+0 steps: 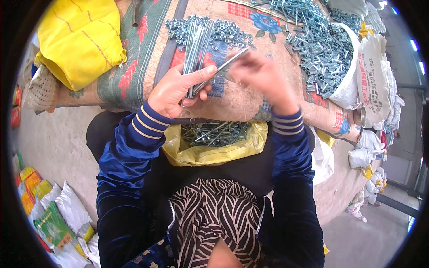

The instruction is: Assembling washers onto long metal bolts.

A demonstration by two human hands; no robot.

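My left hand is closed around a bundle of thin metal rods, which fan upward from the fingers. Between its thumb and fingers, one thicker rod points diagonally up to the right. My right hand is just right of that rod's tip, smeared by motion, so its grip does not show. Behind the bundle, small hex nuts lie loose on the patterned cloth. Below my hands, an open yellow sack holds many metal rods.
Short metal tubes heap up in a white sack at the right, with longer rods behind. A yellow bag sits at the far left. Packed bags lie on the floor at lower left.
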